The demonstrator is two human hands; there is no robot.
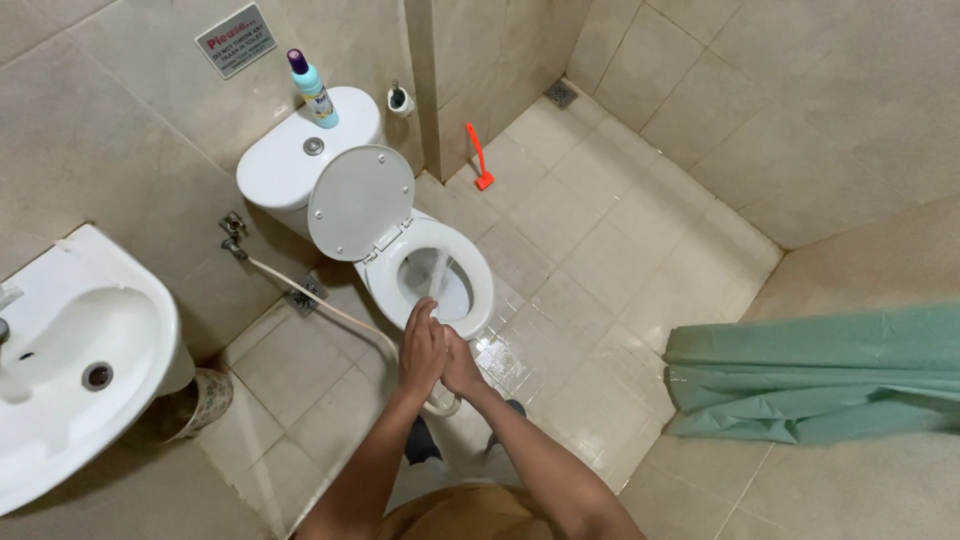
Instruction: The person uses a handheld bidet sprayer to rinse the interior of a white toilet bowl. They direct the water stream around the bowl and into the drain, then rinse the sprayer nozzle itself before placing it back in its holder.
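Both hands, left hand (422, 350) and right hand (461, 362), were closed together around a white spray hose (330, 311), aimed into the toilet bowl (436, 276). Behind, the lid (360, 203) was raised against the cistern (290, 160), topped by a cleaner bottle (314, 90).

White toilet (440, 290); green curtain (830, 375) — orange brush (479, 156); beige tiles (600, 220).

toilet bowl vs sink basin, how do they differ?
The toilet bowl is oval, sits on the floor and takes a water jet from the hands; the sink basin is wider, wall-mounted higher and looks dry. The toilet bowl has a raised lid; the sink basin has none. Both are white.
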